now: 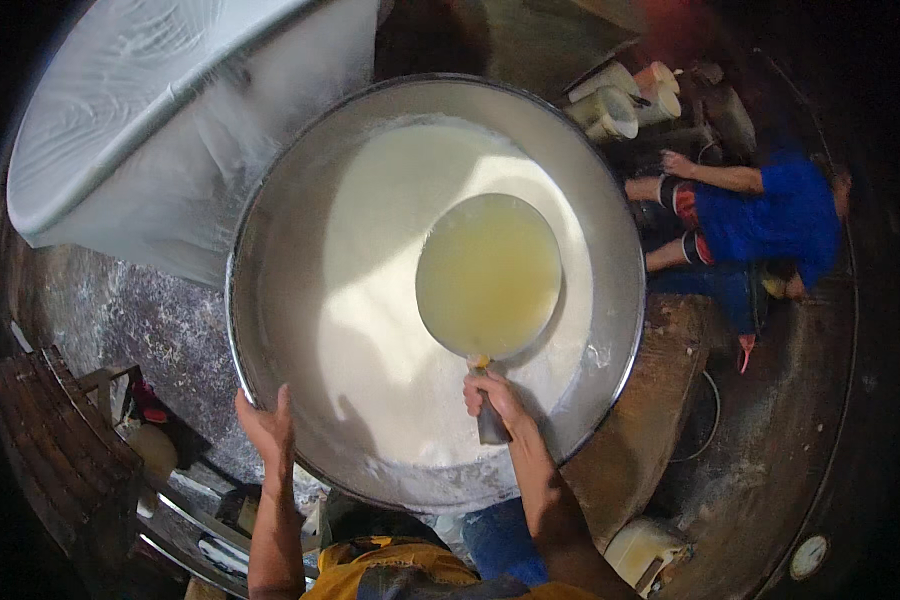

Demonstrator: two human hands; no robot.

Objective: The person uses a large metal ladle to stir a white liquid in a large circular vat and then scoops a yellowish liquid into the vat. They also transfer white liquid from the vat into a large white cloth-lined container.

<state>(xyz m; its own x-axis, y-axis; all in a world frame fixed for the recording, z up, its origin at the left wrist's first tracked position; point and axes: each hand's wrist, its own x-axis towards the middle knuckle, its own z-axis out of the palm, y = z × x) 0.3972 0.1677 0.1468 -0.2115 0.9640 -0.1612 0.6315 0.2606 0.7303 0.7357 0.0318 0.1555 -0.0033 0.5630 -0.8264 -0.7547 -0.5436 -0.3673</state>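
Note:
A large round metal vat (251,300) stands before me, with whitish liquid (390,300) in its bottom. My right hand (495,401) grips the dark handle of a wide round scoop (487,277). The scoop is over the white liquid, right of the vat's middle, and shows a flat yellowish surface; whether that is liquid inside it, I cannot tell. At the vat's lower left rim is my left hand (270,427), thumb apart from the fingers and spread around the rim. Nothing is seen held in its palm. A shadow falls across the liquid.
At the upper left stands a container draped in whitish sheeting (217,142). Several pale buckets (615,112) are at the upper right, near a person in a blue shirt (772,210). Dark slatted wood (60,427) is lower left; a pale container (637,551) lies lower right.

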